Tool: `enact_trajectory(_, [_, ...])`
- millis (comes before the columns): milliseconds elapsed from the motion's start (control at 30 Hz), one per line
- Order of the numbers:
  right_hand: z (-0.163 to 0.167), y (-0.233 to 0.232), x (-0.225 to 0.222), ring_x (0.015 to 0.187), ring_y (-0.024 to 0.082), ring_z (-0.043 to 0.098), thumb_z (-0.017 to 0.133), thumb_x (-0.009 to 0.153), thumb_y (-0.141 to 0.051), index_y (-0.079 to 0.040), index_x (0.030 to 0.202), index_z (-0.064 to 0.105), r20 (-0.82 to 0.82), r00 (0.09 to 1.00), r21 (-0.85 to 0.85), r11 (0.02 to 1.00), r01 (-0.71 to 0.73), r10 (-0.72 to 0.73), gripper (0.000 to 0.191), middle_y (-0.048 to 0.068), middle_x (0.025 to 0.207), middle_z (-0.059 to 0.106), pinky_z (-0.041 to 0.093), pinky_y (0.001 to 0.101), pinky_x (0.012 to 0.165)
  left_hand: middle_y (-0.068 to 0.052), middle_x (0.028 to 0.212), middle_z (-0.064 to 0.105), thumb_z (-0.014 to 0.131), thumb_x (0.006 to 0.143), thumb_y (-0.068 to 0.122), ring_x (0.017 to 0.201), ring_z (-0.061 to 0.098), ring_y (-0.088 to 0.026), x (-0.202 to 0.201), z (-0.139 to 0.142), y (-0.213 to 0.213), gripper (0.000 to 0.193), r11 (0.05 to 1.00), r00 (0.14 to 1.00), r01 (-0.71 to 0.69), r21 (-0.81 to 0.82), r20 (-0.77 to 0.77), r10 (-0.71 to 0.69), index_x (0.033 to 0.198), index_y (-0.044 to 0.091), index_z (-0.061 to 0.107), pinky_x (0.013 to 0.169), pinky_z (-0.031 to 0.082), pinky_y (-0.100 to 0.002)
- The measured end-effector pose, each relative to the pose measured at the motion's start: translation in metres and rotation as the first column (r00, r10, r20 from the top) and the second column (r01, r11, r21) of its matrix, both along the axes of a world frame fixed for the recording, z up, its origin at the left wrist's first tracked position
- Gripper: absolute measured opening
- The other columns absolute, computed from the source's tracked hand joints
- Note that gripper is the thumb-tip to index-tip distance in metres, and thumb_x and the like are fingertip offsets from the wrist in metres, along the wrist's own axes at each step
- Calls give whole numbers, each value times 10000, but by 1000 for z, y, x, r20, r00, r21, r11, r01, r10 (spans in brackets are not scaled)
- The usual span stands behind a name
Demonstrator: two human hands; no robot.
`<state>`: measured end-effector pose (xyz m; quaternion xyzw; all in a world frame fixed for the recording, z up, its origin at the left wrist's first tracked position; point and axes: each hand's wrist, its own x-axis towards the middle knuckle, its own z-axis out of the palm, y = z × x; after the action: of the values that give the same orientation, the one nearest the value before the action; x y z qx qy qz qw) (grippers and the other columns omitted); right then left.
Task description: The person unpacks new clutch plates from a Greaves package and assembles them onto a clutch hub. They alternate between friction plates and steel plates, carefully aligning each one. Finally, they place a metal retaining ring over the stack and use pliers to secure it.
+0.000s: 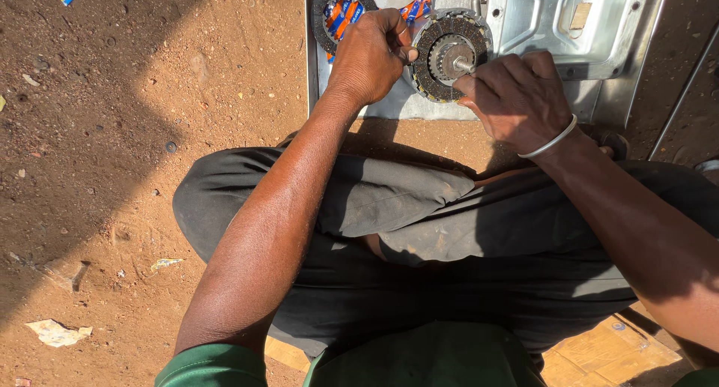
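Between the two hands: a round clutch pack (448,56), dark toothed friction plates stacked around a metal hub with a short shaft sticking up from the middle, standing on a grey metal sheet (539,23) that lies on the red dirt ground (135,132).
Left hand (371,53): its grip is curled tight against the pack's left rim, fingers pressed together; whether it pinches one plate or the whole stack cannot be told.
Right hand (517,98): its grip is closed at the pack's right edge, fingertips near the shaft; what they pinch is not shown, so I cannot tell. A silver bangle (553,141) sits on that wrist.
Left of the left grip: a second friction ring (341,12) lying flat over an orange and blue wrapper.
Handling, as a judgement: the pack looks heavy for its size, stiff, and loose in its layers, so plates could slide apart if it is tipped; oily faces may be slippery. Best held by the outer toothed rim on both sides, or by the hub, kept level.
Hidden or unclear: the near side of the pack lies under both hands and in shadow; the sheet's far end is cut off at the top edge; the person's lap in dark trousers (419,230) covers the ground below.
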<state>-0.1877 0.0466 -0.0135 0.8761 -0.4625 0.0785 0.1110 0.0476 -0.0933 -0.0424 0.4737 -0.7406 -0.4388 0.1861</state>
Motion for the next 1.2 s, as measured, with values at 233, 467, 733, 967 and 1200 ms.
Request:
enact_trajectory(233, [5,0,0,1091,189,638,895,896,-282,-73,1094,745,-40,999,32,999,11,-10,324,28,1113,682,407,384,922,-38,799,752,856,805,109,777,747,-124,2,1,-1,173,1000,1000,7,6,-4,-7,815,86,684,726,598,-322])
enact_trajectory(467, [8,0,-1,1076,167,588,876,936,-287,-143,1228,759,-52,998,30,999,28,-26,345,-2,1118,623,398,377,933,-44,795,760,858,827,169,773,743,-123,5,5,-3,180,1000,999,18,14,-26,-18,826,75,704,719,595,-329])
enact_trajectory(733, [8,5,0,1048,199,575,879,937,-253,-169,1265,746,53,993,72,993,97,-101,364,15,1119,614,413,393,887,-81,679,719,809,909,327,635,721,-127,0,28,14,317,962,975,-33,271,218,-28,808,42,715,652,586,-337])
enact_trajectory(967, [1,9,3,949,253,695,876,918,-198,-16,1308,584,519,579,610,747,264,-628,520,121,1017,672,588,391,791,-46,689,727,760,908,229,552,688,-70,-9,29,32,214,865,984,-177,469,63,167,825,37,710,512,591,-265])
enact_trajectory(1200, [-30,2,-4,911,170,767,794,906,-72,3,1266,618,452,-144,887,460,-27,-880,408,129,1026,738,621,270,723,-31,735,753,795,884,266,676,727,-94,-7,22,36,201,961,984,-118,249,161,79,812,90,729,692,589,-327])
